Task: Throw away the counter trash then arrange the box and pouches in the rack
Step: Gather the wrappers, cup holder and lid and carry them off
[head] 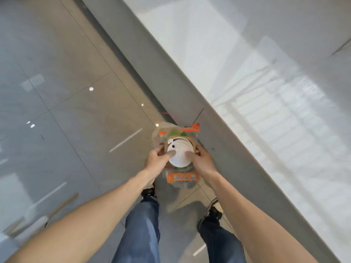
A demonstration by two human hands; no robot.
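Both hands, left (156, 158) and right (204, 160), clasp lidded cup (180, 152); wrapper (182, 176) beneath.

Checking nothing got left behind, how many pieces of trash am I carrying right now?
2 that I can tell: a white-lidded paper cup gripped by the left hand and right hand, and a clear orange-printed wrapper bunched around it. More may be hidden underneath.

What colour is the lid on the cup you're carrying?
White; the round plastic lid on the brown paper cup shows plainly in the head view.

Glossy grey tiled floor (72, 111) under shoes (212, 213)
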